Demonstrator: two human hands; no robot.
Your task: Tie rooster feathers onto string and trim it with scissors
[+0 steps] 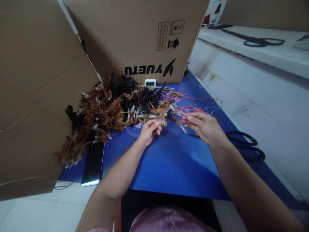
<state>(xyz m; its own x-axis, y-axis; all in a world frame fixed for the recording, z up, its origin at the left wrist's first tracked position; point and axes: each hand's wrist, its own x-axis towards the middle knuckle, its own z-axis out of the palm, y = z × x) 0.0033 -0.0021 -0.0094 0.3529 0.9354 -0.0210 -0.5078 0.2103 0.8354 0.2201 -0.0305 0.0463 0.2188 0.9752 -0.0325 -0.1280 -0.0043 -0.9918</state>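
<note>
My left hand [151, 131] is closed in a pinch just in front of a tan feather bunch [161, 112]. Whatever its fingertips hold is too small to make out. Level with it on the right, my right hand [204, 126] also pinches thumb against fingers, beside a tangle of pink-red threads [184, 110]; its contents are unclear too. Between the hands lies a small brown feather [179, 123]. A large heap of brown and black feathers [106, 111] spreads to the left. Partly behind my right wrist, black-handled scissors [249, 153] rest on the blue tabletop [166, 167].
Cardboard walls stand at the left [41, 80] and back [135, 35]. A small white digital display [150, 82] sits by the back wall, near thin sticks [166, 88]. A phone [93, 164] lies front left. More scissors [259, 41] rest on the right-hand ledge [243, 53].
</note>
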